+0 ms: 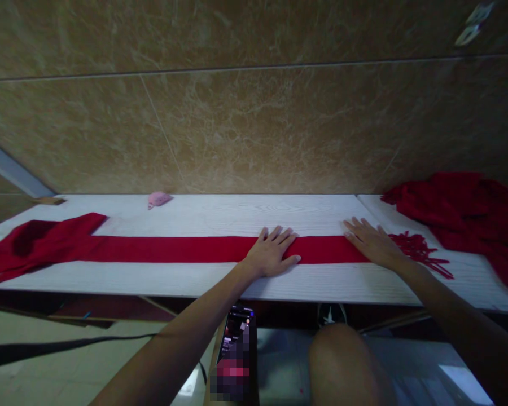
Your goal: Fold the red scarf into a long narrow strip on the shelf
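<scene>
A long red scarf (165,249) lies in a flat strip along the white table (254,211). My left hand (271,252) rests flat on it near the middle, fingers spread. Toward the scarf's right end, my right hand (371,242) also lies flat with its fingers apart. Just past that hand, the scarf's red fringe (423,254) fans out over the white surface. At the far left the same cloth is bunched in loose folds and hangs over the front edge.
Another heap of red fabric (452,208) lies at the right. A small pink object (158,199) sits by the tiled wall (254,124). Below the table edge, a phone (237,344) with a lit screen rests on my leg, beside my knee (342,361).
</scene>
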